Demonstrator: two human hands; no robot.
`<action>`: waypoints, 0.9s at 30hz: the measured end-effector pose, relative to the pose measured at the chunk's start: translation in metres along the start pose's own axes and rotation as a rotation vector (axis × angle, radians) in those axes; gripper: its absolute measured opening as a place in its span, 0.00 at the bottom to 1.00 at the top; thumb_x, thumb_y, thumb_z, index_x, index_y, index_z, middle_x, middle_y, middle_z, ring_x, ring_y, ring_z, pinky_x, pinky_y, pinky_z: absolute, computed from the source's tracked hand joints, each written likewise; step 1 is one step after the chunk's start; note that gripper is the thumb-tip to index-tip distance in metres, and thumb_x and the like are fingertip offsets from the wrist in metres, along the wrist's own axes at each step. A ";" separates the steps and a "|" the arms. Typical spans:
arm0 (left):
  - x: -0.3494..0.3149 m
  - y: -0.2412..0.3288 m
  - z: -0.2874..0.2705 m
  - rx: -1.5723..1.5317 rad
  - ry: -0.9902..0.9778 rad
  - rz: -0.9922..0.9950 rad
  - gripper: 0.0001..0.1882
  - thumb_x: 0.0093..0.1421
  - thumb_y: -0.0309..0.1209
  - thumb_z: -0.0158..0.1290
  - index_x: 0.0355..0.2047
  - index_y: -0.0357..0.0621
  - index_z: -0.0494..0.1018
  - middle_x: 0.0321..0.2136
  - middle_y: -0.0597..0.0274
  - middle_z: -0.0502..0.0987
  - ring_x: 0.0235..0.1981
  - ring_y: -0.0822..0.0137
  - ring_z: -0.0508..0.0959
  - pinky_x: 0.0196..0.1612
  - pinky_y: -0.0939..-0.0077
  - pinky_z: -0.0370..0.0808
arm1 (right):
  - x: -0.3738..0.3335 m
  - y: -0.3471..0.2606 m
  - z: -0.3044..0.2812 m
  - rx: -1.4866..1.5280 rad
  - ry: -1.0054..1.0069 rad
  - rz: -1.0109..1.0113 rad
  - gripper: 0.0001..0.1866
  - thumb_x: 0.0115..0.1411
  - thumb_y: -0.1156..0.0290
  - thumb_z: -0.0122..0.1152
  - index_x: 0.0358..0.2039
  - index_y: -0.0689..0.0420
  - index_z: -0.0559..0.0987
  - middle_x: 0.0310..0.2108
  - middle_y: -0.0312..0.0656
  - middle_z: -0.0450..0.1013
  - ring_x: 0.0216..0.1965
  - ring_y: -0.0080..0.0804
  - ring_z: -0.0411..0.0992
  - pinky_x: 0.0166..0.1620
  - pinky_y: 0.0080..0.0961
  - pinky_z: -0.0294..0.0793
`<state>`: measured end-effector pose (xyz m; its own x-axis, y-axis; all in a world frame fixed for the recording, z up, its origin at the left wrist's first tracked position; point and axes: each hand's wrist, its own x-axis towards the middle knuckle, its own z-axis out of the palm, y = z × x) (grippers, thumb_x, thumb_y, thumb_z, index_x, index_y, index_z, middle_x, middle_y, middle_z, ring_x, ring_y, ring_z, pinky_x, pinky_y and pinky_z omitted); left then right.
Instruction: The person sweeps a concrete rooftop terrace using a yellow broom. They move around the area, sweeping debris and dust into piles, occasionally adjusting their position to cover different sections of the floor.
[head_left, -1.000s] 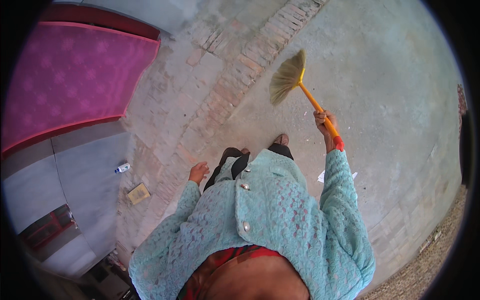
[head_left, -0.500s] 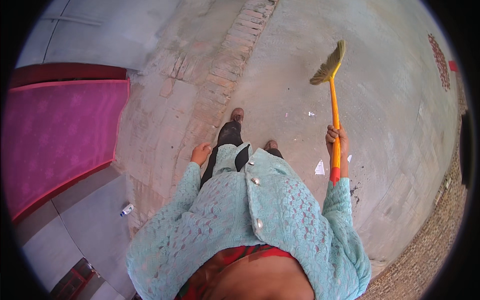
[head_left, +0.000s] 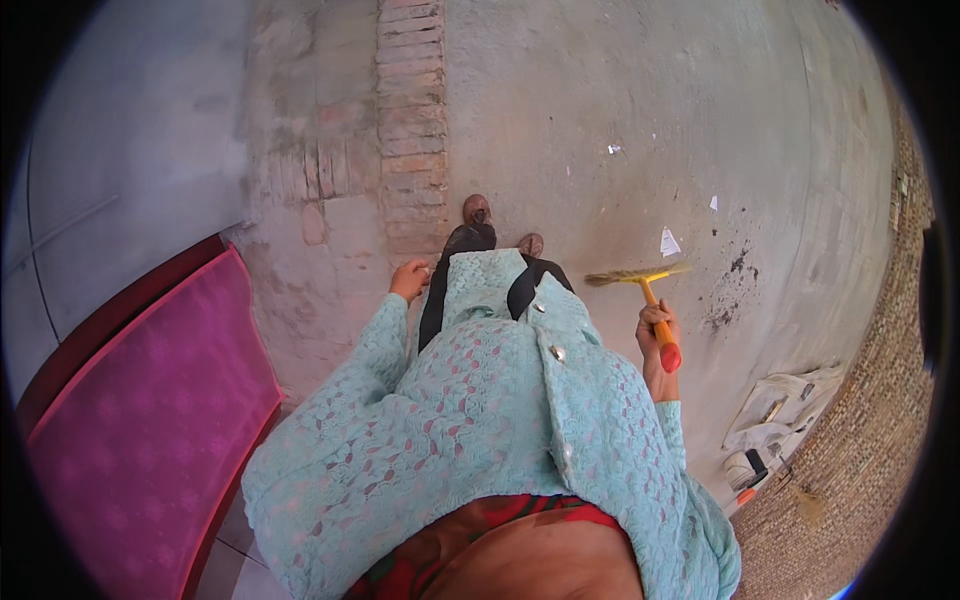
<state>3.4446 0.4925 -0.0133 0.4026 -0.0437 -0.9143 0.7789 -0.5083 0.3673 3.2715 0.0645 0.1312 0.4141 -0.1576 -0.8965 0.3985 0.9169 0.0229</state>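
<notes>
My right hand [head_left: 656,330] is wrapped round the orange handle of a broom [head_left: 650,293]. The handle's red end tips back toward me, and a yellow neck joins it to a fan of bristles [head_left: 612,277] beyond the hand, low over the concrete. A white paper scrap [head_left: 669,241] lies just past the bristles, with dark crumbs of dirt [head_left: 735,285] to their right. On the other side, my left hand [head_left: 409,279] hangs beside my leg, fingers loosely bent and apart, with nothing visible in it.
A brick strip [head_left: 412,110] runs along the floor ahead and left. Smaller paper bits [head_left: 613,149] lie farther off. A magenta curtain [head_left: 150,430] covers a doorway at left. White sacking [head_left: 785,405] and a tool with a black handle [head_left: 757,461] lie at lower right, beside pebbly ground [head_left: 850,480].
The broom head has come down and nearer me, and its handle end now points back at me. My view has turned right; the sacking and dirt patch show more. The left hand stays at my side.
</notes>
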 end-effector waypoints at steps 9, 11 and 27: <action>-0.039 -0.012 -0.058 0.059 0.070 -0.104 0.19 0.49 0.33 0.45 0.42 0.45 0.64 0.31 0.62 0.71 0.31 0.68 0.72 0.28 0.74 0.68 | 0.131 0.096 0.074 -0.055 -0.126 0.312 0.04 0.52 0.79 0.42 0.22 0.60 0.60 0.13 0.33 0.57 0.13 0.18 0.58 0.18 0.11 0.61; -0.045 -0.005 -0.061 0.065 0.104 -0.114 0.19 0.49 0.33 0.45 0.43 0.45 0.64 0.32 0.62 0.71 0.31 0.68 0.72 0.29 0.73 0.68 | 0.142 0.107 0.103 -0.074 -0.243 0.357 0.04 0.51 0.79 0.43 0.21 0.59 0.60 0.13 0.32 0.58 0.12 0.17 0.58 0.16 0.12 0.61; -0.024 0.064 -0.004 0.162 0.019 0.042 0.17 0.50 0.34 0.44 0.42 0.44 0.65 0.31 0.62 0.70 0.31 0.69 0.72 0.28 0.74 0.68 | -0.061 -0.014 0.016 -0.310 -0.371 -0.260 0.13 0.47 0.82 0.44 0.35 0.57 0.60 0.21 0.34 0.57 0.15 0.13 0.54 0.16 0.08 0.57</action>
<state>3.4868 0.4646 0.0327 0.4431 -0.0524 -0.8949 0.6739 -0.6388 0.3711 3.2541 0.0553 0.1926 0.6171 -0.4608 -0.6378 0.2893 0.8867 -0.3607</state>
